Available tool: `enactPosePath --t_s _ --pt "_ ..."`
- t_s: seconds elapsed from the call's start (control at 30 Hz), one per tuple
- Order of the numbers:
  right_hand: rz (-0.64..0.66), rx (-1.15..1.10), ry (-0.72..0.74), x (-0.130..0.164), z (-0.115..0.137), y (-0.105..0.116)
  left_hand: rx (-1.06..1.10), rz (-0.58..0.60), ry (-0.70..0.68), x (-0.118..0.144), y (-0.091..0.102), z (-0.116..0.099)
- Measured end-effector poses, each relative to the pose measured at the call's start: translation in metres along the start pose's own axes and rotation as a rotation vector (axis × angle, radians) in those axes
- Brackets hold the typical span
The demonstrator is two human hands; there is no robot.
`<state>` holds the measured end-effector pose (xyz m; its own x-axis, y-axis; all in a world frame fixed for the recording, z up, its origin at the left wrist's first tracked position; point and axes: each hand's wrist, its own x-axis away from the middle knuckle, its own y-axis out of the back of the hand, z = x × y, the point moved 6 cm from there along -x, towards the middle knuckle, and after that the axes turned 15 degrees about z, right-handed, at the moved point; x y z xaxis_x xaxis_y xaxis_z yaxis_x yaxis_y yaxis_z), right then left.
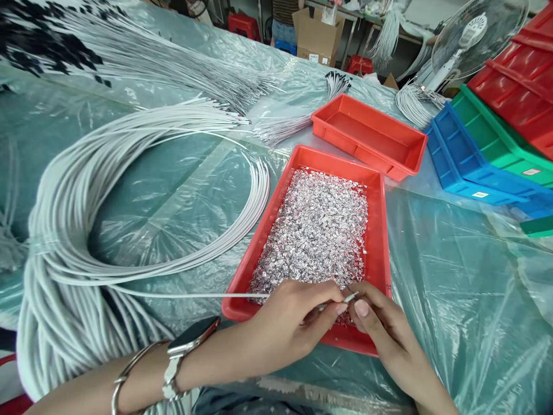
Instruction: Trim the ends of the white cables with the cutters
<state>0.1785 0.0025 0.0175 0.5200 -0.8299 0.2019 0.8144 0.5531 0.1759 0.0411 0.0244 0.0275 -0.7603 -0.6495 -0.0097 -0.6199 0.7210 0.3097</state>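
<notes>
My left hand (294,317) pinches the end of a white cable (190,295) between thumb and fingertips, over the near side of a red tray (380,225). The cable runs off left to a large coil of white cables (56,213). Right beside the left fingertips, my right hand (389,331) has its thumb and fingers closed at the cable's tip; whatever lies between them is too small and hidden to name. Many small shiny metal pieces (319,225) fill the tray beneath both hands.
A second red tray (367,135) stands behind the first. Stacked blue bins (470,155), a green bin (505,127) and red bins (518,75) rise at the right, near a fan (473,34). Bundles of cables with black ends (47,43) cover the far left. Plastic sheeting (453,276) covers the table.
</notes>
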Motion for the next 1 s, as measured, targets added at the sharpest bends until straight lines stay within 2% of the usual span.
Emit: enactPosePath --t_s 0.1,0.27,0.4,0.53,0.77,1.0 --pt "-0.004 0.003 -0.005 0.001 0.002 0.0 -0.102 -0.014 -0.019 0.001 -0.001 -0.002" --pt "-0.033 0.002 0.016 0.002 0.003 -0.001 -0.086 0.026 -0.01 0.003 0.001 -0.002" --pt "-0.07 0.064 0.032 0.0 0.003 0.0 0.035 -0.005 -0.015 0.006 0.006 -0.002" --pt "-0.065 0.087 -0.012 -0.002 0.002 0.0 0.185 -0.036 -0.021 0.006 0.007 0.0" --pt "-0.23 -0.022 0.024 0.006 0.003 0.01 0.212 -0.001 0.031 0.001 0.004 0.003" --pt "-0.206 -0.121 -0.038 0.005 -0.007 0.01 0.14 0.036 0.048 0.001 0.002 0.004"
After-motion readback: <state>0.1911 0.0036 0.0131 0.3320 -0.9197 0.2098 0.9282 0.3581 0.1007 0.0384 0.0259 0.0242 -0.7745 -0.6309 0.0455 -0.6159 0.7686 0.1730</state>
